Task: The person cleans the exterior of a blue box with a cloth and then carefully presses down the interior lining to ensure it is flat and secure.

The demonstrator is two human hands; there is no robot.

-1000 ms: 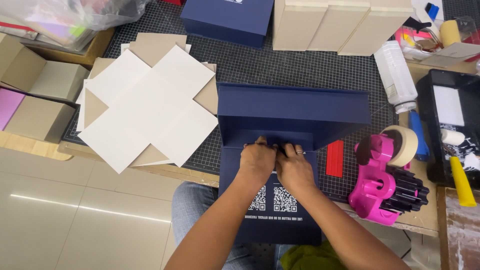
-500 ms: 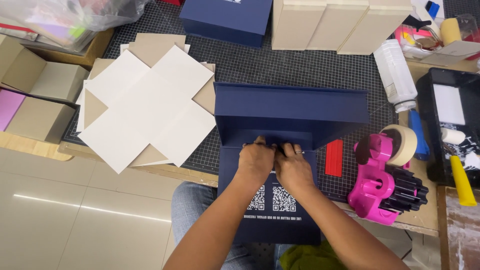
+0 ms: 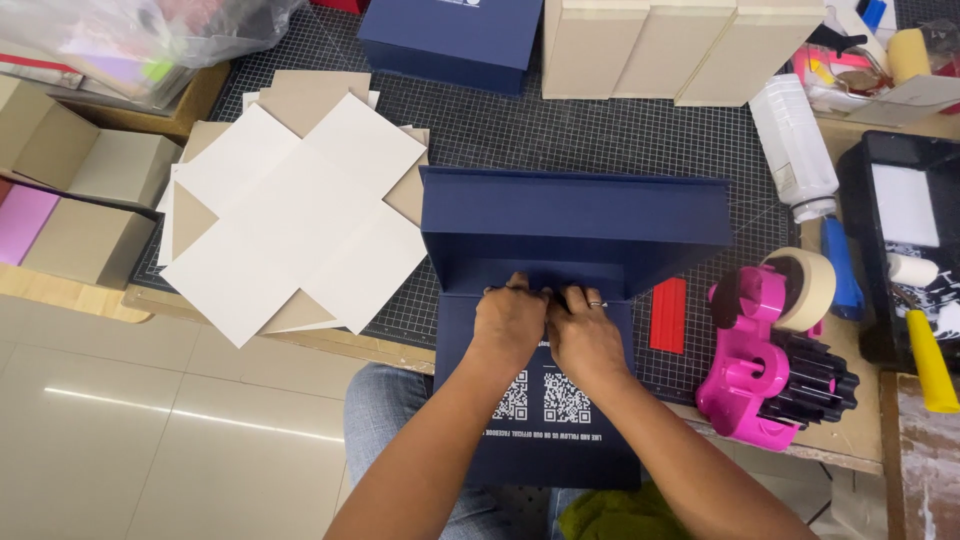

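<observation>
At the bench's left edge sit open tan cardboard boxes (image 3: 95, 195), one with a pink piece (image 3: 25, 220) beside it, and a clear plastic bag (image 3: 140, 35) lies in the far left corner. Just right of them, a stack of cross-shaped white and tan card blanks (image 3: 295, 215) rests on the black gridded cutting mat (image 3: 600, 140), with its near tips past the mat's front edge.

At the middle of the front edge lies the navy blue box cover (image 3: 575, 225): its far panel lies on the mat, and its near flap, printed with two square code patterns, hangs over the edge above the person's lap. The left hand (image 3: 510, 320) and the right hand (image 3: 585, 340) sit side by side, touching, on the fold between panel and flap. Both are curled with fingers close together, fingertips pressed down along the crease; whether they pinch anything there I cannot tell. A ring shows on the right hand.

A closed navy box (image 3: 455, 40) and a row of tan board boxes (image 3: 680, 50) stand along the far edge. Right of the hands lies a red ridged block (image 3: 668, 315), then a pink tape dispenser (image 3: 765, 360) with a roll of cream tape, a white plastic bottle (image 3: 795, 145), a black tray (image 3: 900, 250) and a yellow-handled tool (image 3: 930, 365) near the right edge.
</observation>
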